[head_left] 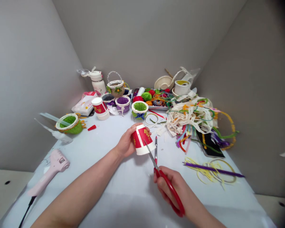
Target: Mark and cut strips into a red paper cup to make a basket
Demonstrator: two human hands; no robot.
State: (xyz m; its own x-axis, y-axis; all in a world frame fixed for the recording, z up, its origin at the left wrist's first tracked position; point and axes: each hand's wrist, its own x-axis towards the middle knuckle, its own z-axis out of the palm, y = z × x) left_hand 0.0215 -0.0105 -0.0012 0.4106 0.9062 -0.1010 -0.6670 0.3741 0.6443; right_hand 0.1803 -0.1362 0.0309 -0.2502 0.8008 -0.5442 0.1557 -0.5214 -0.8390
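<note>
My left hand (125, 144) is wrapped round a red and white paper cup (142, 139), held on its side above the white table (123, 186) with its rim toward me. My right hand (172, 186) grips red-handled scissors (163, 177). Their blades are spread, and one blade tip touches the cup's rim. The fingers of both hands are closed on what they hold.
A pink glue gun (49, 171) lies at the left. Small yarn-wrapped cup baskets (140, 109), another red cup (99, 107), a tray of yarn balls (154, 96) and a heap of lace and cords (192, 118) crowd the back. A purple stick (213, 170) and yellow cord lie at right.
</note>
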